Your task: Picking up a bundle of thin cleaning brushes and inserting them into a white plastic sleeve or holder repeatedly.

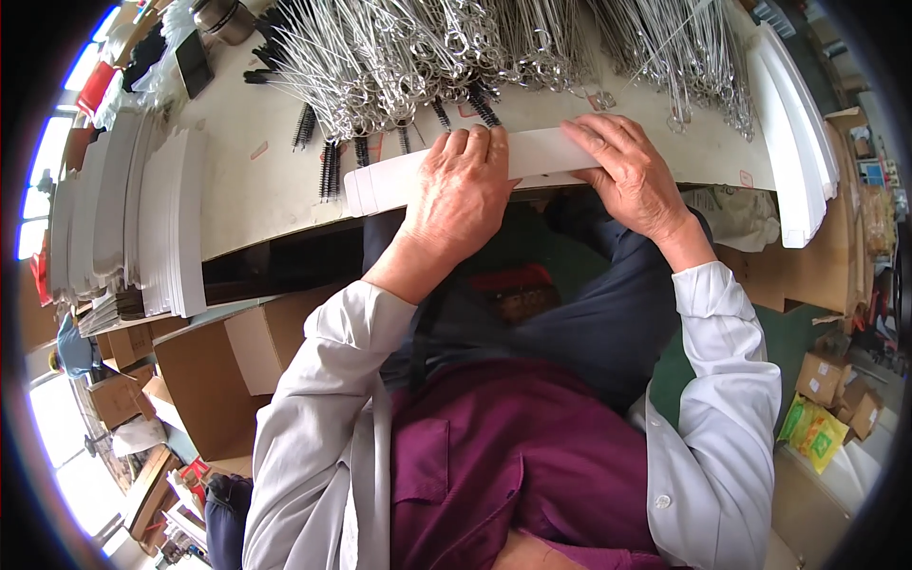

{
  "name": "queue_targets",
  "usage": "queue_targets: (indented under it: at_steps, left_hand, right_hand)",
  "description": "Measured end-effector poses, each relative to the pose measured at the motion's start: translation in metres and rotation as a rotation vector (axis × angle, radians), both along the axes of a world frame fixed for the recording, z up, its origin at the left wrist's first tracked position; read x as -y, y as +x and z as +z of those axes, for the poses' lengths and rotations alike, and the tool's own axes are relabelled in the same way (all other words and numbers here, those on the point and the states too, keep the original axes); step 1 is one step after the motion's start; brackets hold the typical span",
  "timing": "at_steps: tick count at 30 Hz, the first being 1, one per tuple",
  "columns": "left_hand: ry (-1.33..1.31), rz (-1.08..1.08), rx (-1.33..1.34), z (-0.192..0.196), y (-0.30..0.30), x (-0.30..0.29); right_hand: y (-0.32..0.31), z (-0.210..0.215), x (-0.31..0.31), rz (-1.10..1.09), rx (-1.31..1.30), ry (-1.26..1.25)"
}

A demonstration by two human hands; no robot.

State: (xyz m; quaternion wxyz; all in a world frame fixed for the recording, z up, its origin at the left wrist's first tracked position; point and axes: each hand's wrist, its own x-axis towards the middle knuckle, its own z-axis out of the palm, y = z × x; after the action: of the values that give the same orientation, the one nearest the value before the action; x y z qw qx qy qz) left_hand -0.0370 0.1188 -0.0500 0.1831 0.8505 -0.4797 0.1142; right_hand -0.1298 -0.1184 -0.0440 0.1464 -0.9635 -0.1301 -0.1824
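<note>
A long, narrow white carton (541,152), with creased flaps at its left end, lies along the table's near edge. My left hand (458,195) is closed over its middle, with the fingers curled on the far side and the thumb toward the right. My right hand (629,173) grips its right end, fingers on top and thumb beneath. Whether anything lies inside the carton is hidden. Just beyond my hands is a big heap of thin wire-handled brushes (399,76) with looped ends and black bristles, some bristle heads pointing toward me.
Flat white cartons (171,223) stand stacked at the table's left edge; more long white cartons (793,142) lie on the right. A metal cup (223,19) and a dark phone-like slab (194,65) sit at the far left. Below left is an open cardboard box (204,380).
</note>
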Motion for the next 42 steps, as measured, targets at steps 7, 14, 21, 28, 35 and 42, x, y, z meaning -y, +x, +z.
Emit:
queue_targets:
  at_steps: [7, 14, 21, 28, 35, 42]
  left_hand:
    - [-0.022, 0.025, 0.080, -0.023, -0.009, -0.005]
    - [-0.002, 0.043, 0.047, -0.030, -0.025, -0.007]
    - [0.196, 0.032, 0.165, -0.026, -0.018, -0.053]
    - [0.233, 0.109, 0.134, -0.024, -0.012, -0.105]
    - [0.252, 0.051, 0.201, -0.022, -0.007, -0.097]
    - [0.159, 0.012, 0.218, -0.023, -0.007, -0.071]
  right_hand:
    - [-0.009, -0.005, -0.003, -0.030, -0.043, -0.025]
    - [-0.016, -0.014, -0.018, -0.028, -0.069, -0.100]
    - [-0.009, -0.032, -0.039, -0.021, -0.052, -0.147]
    - [-0.016, -0.032, -0.021, -0.104, -0.025, -0.162]
    - [-0.017, -0.032, -0.015, -0.141, -0.015, -0.189]
    - [-0.023, -0.024, -0.007, -0.106, 0.030, -0.177]
